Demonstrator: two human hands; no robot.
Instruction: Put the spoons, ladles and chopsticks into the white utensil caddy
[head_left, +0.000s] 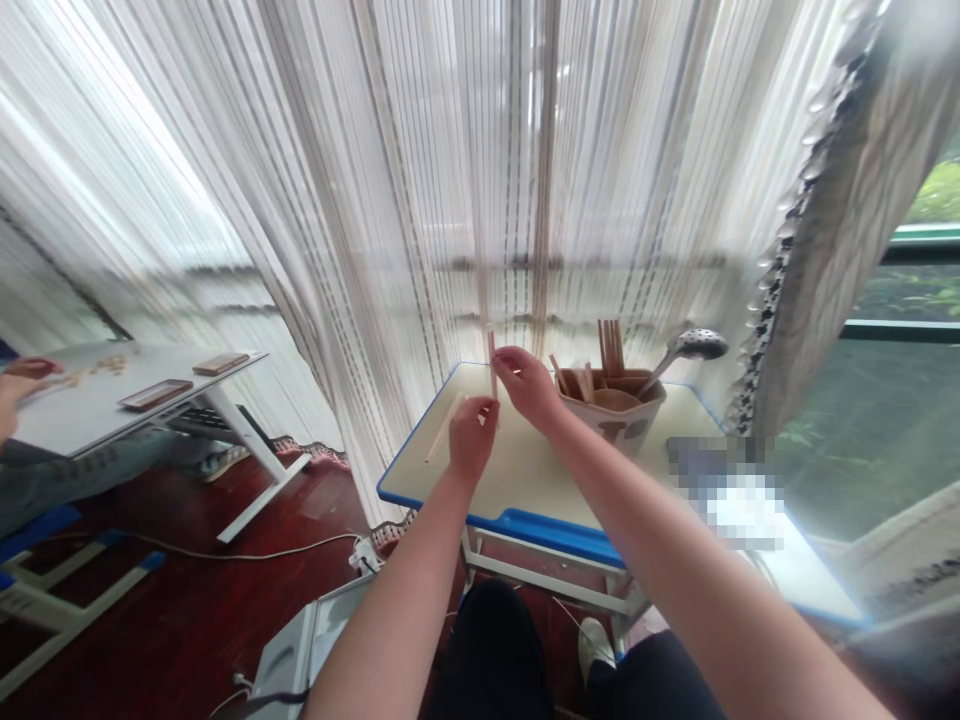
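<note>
Over the table, both hands are closed on a pair of pale wooden chopsticks [492, 345] that stand nearly upright. My right hand [527, 384] pinches them near the upper part, while my left hand [472, 432] grips the lower end. More light chopsticks [437, 442] lie slanted on the tabletop, left of my left hand. A beige and brown utensil holder [634, 415] stands right of my hands, partly behind my right forearm. Several chopsticks [611, 345] and a metal slotted ladle [694, 345] stick up out of it.
The cream table [409, 470] has a blue rim. A blurred-out patch [726, 492] covers something at its right. White curtains [420, 180] hang behind. At left, another person's hand [30, 368] works at a white table [67, 425]. A cable [247, 553] crosses the red floor.
</note>
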